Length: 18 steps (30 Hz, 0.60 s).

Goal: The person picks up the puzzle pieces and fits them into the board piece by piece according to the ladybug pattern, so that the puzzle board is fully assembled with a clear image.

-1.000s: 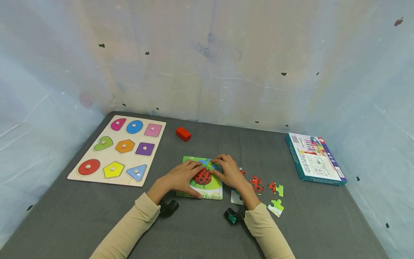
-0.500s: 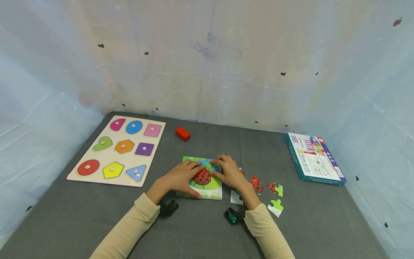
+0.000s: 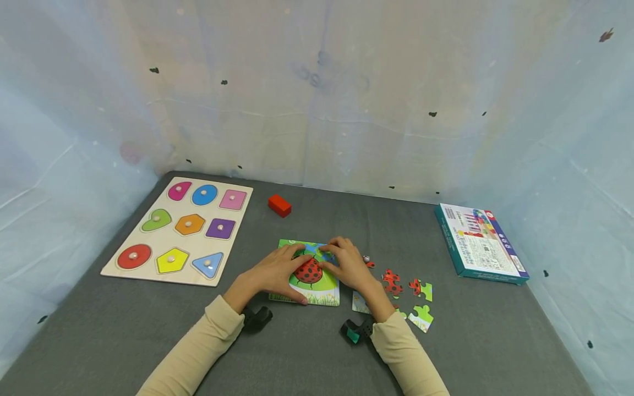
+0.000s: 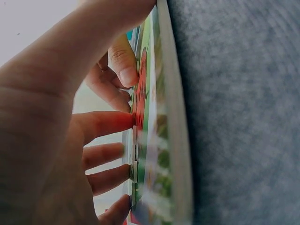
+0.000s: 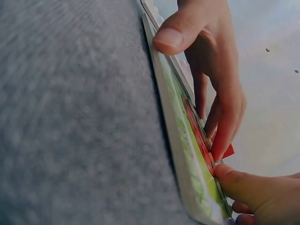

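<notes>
A square ladybug jigsaw puzzle (image 3: 324, 297) with a green and blue picture lies flat in the middle of the table. My left hand (image 3: 276, 273) spans its left part: the fingertips touch the picture, and the thumb rests by the front edge. At the upper right of the puzzle, my right hand (image 3: 350, 268) touches the surface with thumb and bent fingers, partly covering the blue area. In the left wrist view, the fingertips of the left hand (image 4: 89, 154) meet the thin pieces on the board. Neither hand visibly lifts a piece.
Several loose puzzle pieces (image 3: 421, 318) lie right of the right wrist, some partly covered by it. A shape board (image 3: 163, 234) with knobbed pieces is at the left. A red block (image 3: 279, 205) stands behind the puzzle, and a flat box (image 3: 482, 242) lies at the far right.
Both hands stay over the puzzle. The fingers shift only slightly on it, and the right wrist moves a little to the left.
</notes>
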Motion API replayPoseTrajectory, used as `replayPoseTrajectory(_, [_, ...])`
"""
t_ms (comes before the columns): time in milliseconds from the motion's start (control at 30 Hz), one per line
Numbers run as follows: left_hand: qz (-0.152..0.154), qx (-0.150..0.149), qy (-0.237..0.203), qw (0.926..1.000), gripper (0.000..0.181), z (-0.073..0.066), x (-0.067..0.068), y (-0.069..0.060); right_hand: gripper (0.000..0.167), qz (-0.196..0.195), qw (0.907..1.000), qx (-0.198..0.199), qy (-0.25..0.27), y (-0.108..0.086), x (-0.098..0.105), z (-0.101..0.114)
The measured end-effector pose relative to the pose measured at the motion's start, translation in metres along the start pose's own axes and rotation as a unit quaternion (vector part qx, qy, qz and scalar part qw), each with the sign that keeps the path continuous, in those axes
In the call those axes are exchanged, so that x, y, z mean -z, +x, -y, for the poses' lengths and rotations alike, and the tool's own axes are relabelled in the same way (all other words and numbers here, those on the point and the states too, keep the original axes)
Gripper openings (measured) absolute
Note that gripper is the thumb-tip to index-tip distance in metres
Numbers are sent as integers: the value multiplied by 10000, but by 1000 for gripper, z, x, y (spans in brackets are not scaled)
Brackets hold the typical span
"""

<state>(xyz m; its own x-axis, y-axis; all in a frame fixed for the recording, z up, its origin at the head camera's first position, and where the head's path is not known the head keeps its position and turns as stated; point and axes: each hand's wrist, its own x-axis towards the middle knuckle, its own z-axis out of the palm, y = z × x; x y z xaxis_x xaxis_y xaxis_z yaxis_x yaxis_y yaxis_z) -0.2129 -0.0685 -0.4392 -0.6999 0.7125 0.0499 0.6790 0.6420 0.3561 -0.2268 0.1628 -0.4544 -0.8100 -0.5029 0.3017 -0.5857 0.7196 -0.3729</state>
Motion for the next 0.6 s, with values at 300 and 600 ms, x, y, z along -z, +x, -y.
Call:
replayPoseTrajectory(300, [-119,-57,231,9996,96,2,-2,0,36,-100,9993,329,114,0,-3,-7])
replayPoseTrajectory(600, [-9,-40,324,9995,96,6,2,-1,33,-124,9989,458,52,-1,-4,-7])
